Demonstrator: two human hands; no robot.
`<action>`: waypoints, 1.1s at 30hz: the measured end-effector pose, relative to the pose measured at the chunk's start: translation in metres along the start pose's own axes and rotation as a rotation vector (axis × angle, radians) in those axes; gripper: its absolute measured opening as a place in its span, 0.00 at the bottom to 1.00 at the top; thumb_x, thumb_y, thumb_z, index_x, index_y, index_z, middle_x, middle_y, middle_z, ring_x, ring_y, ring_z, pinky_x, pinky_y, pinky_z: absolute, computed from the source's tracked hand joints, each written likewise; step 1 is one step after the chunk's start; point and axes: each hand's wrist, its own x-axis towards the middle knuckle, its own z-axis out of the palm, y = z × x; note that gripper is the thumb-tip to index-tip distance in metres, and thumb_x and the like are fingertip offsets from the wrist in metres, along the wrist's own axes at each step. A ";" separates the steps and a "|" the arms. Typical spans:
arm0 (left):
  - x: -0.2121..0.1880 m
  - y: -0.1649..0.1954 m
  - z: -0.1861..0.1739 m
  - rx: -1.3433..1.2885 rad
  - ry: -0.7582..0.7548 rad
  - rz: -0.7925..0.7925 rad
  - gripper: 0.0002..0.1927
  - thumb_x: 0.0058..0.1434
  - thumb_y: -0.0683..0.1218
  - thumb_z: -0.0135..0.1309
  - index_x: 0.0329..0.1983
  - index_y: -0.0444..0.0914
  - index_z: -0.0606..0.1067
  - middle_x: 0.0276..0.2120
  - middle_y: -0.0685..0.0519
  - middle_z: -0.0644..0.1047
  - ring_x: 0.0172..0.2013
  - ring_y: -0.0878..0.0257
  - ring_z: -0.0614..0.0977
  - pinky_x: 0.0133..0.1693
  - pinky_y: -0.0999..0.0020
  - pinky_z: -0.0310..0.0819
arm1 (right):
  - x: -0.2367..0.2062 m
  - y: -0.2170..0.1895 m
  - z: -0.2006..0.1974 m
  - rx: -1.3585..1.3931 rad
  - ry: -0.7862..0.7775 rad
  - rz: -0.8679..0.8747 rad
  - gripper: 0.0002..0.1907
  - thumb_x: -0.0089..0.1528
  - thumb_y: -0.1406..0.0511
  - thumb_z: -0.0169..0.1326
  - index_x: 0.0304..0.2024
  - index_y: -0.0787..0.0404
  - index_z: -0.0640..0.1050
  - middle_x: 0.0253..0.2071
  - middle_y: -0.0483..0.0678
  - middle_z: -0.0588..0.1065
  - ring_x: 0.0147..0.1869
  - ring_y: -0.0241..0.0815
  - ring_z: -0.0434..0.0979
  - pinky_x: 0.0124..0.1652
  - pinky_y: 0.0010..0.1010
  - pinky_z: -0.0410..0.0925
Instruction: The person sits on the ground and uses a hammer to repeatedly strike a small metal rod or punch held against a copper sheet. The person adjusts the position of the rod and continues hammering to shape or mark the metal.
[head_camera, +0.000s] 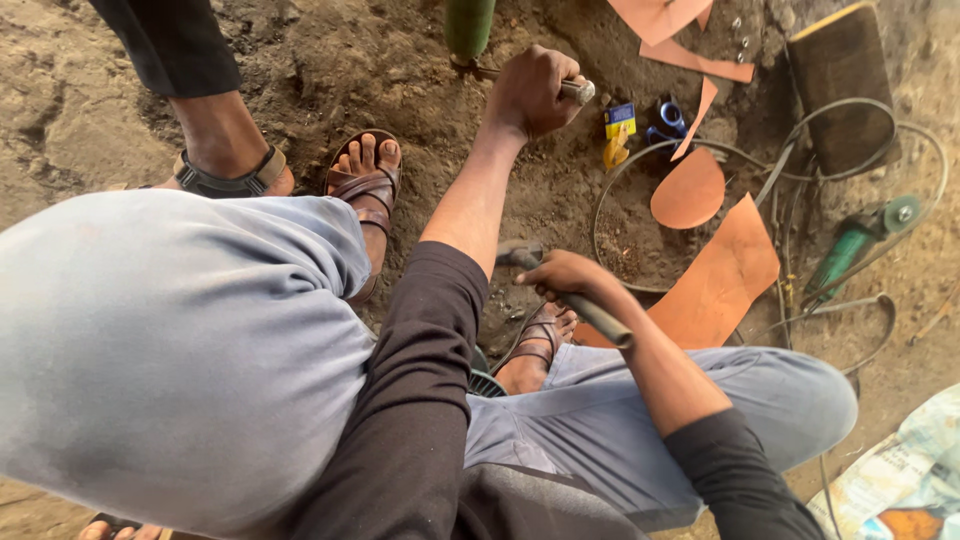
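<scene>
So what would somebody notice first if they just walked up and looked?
Probably the two hands in the middle: the left hand grips a rod by a green cylinder, and the right hand holds a hammer nearer the knees. Then the bright orange sheet pieces on the dirt at right, beside a green grinder.

Metal rod (560, 88): thin, grey, lying near-level above dirt, blunt end poking right out of left hand's fist. Hammer (575, 300): dark handle slanting down-right, head up-left over ground, gripped mid-handle in right hand.
</scene>
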 end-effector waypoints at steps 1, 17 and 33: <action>0.000 0.000 -0.001 0.005 0.015 -0.002 0.16 0.60 0.48 0.52 0.15 0.44 0.73 0.13 0.57 0.74 0.13 0.70 0.70 0.19 0.68 0.71 | -0.011 0.000 -0.008 0.100 0.000 -0.002 0.22 0.57 0.53 0.65 0.34 0.68 0.80 0.24 0.46 0.75 0.21 0.36 0.72 0.22 0.31 0.68; -0.005 -0.001 0.007 0.019 0.005 0.067 0.18 0.63 0.49 0.56 0.16 0.45 0.74 0.11 0.58 0.72 0.12 0.73 0.69 0.15 0.72 0.71 | -0.101 -0.021 -0.064 0.518 0.827 -0.786 0.21 0.69 0.59 0.60 0.23 0.58 0.71 0.19 0.37 0.64 0.21 0.30 0.61 0.22 0.28 0.57; -0.004 -0.006 0.005 0.017 0.019 0.045 0.15 0.57 0.45 0.53 0.14 0.45 0.71 0.12 0.56 0.73 0.13 0.67 0.69 0.18 0.65 0.67 | -0.087 -0.033 -0.066 0.537 0.763 -0.513 0.21 0.65 0.59 0.61 0.21 0.57 0.70 0.16 0.40 0.65 0.15 0.30 0.62 0.16 0.25 0.56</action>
